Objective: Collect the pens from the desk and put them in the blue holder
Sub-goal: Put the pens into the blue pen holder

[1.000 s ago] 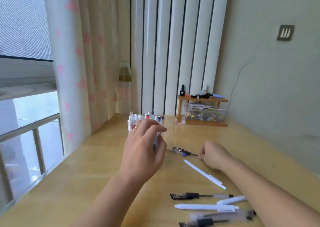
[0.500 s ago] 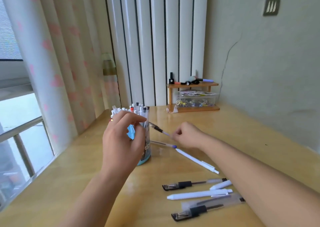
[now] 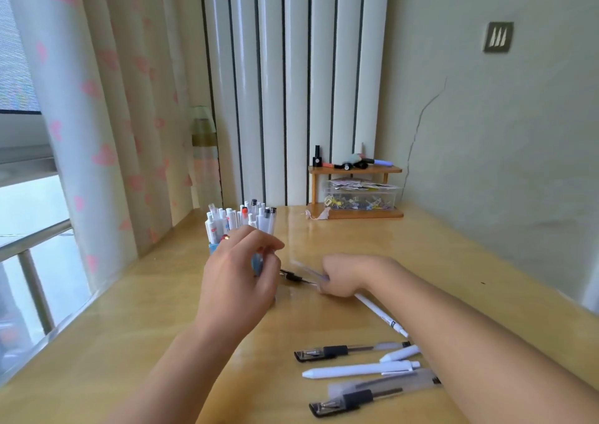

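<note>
The blue holder (image 3: 213, 248) stands on the desk's left side, packed with several pens (image 3: 240, 221), mostly white. My left hand (image 3: 238, 274) is curled around its front and hides most of it. Just right of it, my right hand (image 3: 348, 274) rests low on the desk, closed on a clear pen (image 3: 306, 267) that is blurred and points toward the holder. A dark-tipped pen (image 3: 294, 276) lies between my hands. A long white pen (image 3: 379, 313) runs out from under my right hand. Several more pens lie near me: a black gel pen (image 3: 346, 350), a white pen (image 3: 359, 370), a clear pen (image 3: 356, 399).
A small wooden shelf (image 3: 355, 170) with a clear plastic box (image 3: 363, 197) stands at the desk's far end by the wall. A curtain (image 3: 97, 132) and a window rail (image 3: 32, 235) border the left edge. The wall runs along the right side.
The pen in my right hand has dropped from its raised position near the holder's rim toward the desk. My left hand stays on the holder.
</note>
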